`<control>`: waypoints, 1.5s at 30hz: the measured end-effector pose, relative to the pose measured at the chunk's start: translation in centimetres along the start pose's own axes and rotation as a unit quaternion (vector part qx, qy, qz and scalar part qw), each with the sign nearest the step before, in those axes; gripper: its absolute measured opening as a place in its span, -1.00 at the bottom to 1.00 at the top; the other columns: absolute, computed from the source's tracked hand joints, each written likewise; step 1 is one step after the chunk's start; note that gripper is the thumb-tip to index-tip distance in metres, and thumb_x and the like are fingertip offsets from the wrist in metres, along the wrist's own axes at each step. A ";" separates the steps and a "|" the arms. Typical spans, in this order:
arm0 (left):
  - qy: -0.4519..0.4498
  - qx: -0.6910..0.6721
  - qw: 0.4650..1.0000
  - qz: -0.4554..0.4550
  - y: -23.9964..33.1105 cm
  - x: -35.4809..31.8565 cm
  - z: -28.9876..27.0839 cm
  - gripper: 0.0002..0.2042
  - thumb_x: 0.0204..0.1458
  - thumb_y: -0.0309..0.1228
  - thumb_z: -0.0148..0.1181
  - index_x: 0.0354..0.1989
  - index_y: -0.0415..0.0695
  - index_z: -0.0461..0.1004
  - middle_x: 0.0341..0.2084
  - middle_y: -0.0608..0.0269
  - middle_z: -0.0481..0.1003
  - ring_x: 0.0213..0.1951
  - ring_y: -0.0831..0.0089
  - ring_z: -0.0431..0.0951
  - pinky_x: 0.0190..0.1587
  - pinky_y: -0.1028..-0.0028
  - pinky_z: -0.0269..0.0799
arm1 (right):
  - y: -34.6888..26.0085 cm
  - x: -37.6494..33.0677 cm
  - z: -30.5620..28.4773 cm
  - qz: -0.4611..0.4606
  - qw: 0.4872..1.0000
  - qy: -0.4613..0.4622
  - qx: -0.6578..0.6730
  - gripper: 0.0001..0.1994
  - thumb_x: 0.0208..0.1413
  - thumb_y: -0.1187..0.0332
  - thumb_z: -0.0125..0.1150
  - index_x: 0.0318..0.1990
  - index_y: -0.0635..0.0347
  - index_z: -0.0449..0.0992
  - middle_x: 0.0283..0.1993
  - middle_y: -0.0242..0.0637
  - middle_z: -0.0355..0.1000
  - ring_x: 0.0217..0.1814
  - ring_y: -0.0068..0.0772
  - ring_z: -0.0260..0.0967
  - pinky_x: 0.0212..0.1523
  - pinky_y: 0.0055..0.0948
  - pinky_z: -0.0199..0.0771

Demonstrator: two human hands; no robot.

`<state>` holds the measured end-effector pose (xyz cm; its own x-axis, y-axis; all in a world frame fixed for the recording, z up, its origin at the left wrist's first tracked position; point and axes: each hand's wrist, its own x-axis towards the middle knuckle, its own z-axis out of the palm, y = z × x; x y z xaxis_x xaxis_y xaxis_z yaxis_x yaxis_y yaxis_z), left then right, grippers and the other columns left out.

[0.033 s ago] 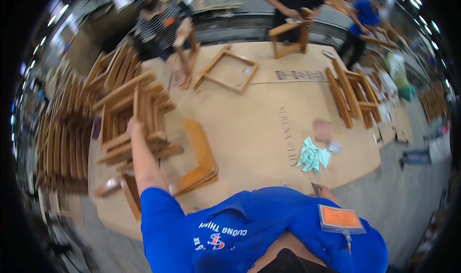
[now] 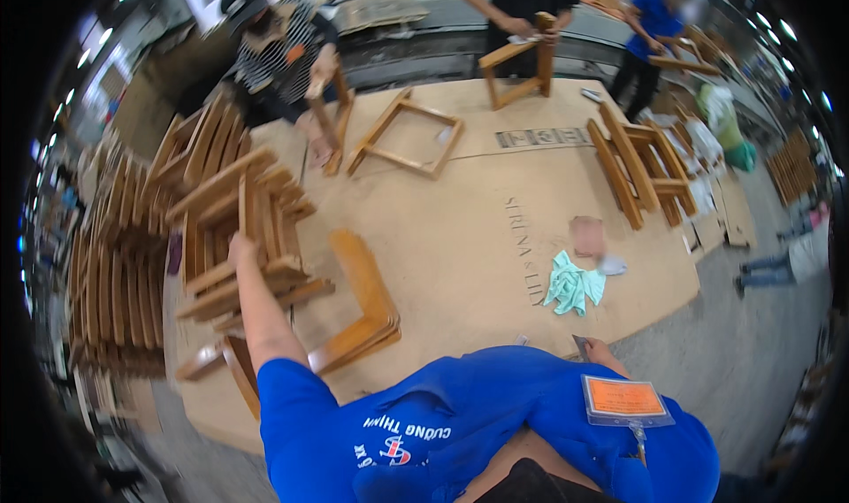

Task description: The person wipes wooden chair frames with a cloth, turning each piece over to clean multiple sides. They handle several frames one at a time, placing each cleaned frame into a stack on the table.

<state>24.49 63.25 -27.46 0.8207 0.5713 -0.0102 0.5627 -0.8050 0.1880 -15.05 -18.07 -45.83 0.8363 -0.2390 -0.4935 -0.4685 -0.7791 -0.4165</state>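
Wooden frames [image 2: 245, 207], left hand [image 2: 240, 249] touching; grip unclear

The stacked wooden frames [image 2: 221, 183] are honey brown, the bent wooden pieces [image 2: 370, 282] a more golden orange-brown. The table [image 2: 424, 229] is plain tan, with black lettering. The rag [image 2: 573, 284] is mint green, the pad [image 2: 587, 236] dusty pink. The near shirt [image 2: 495, 388] is bright blue with white and red print, its badge [image 2: 626, 401] orange. A co-worker's shirt [image 2: 265, 61] has black and white stripes; the cap [image 2: 243, 4] is black. The floor [image 2: 734, 353] is grey.
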 end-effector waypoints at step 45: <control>-0.375 -0.115 0.815 0.427 17.6 -33.0 16.2 -0.50 -0.04 -0.11 0.30 0.05 -0.12 0.45 -0.05 -0.04 0.48 0.04 0.02 0.44 0.11 0.20 0.35 | -5.6 10.5 1.3 0.091 0.898 -0.021 0.430 -0.65 0.29 0.19 -0.05 0.03 0.27 0.42 -0.18 -0.22 0.49 -0.21 -0.28 0.46 -0.20 -0.23 0.50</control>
<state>8.97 27.64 -39.68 0.7818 -0.5093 -0.3598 -0.2080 -0.7570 0.6194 -4.05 -15.49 -49.66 0.7209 -0.2810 -0.6335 -0.6577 0.0105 -0.7532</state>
